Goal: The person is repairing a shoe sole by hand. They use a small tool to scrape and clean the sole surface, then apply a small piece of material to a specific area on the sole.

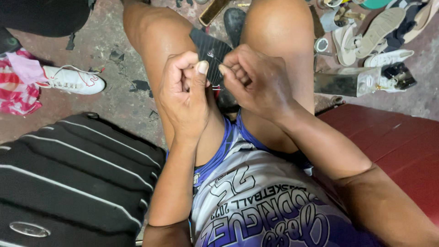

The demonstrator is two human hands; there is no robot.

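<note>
Two hands work close together over the lap, and between them is one dark ribbed sole piece (209,50) resting across the knees. The left hand (185,91) is curled almost into a fist, thumb pressed against the bent forefinger in a tight pinch. The right hand (256,77) is curled the same way, its fingers (227,69) pinched shut just beside the left thumb. What they pinch is too thin to make out; it may be a thread or needle. The sole piece lies just beyond the fingertips, its near edge hidden behind both hands, its far corner showing between the knees.

On the floor (114,100) lies one white sneaker (73,80) at the left, beside one pink and red cloth (18,84). One black ribbed suitcase (68,178) fills the lower left, cut off by the frame. At the upper right is a heap of pale shoes and soles (375,34), at least four, tangled and hard to count, with one metal stand (347,82) in front. A red bench (393,142) sits under the person, partly covered by the right arm.
</note>
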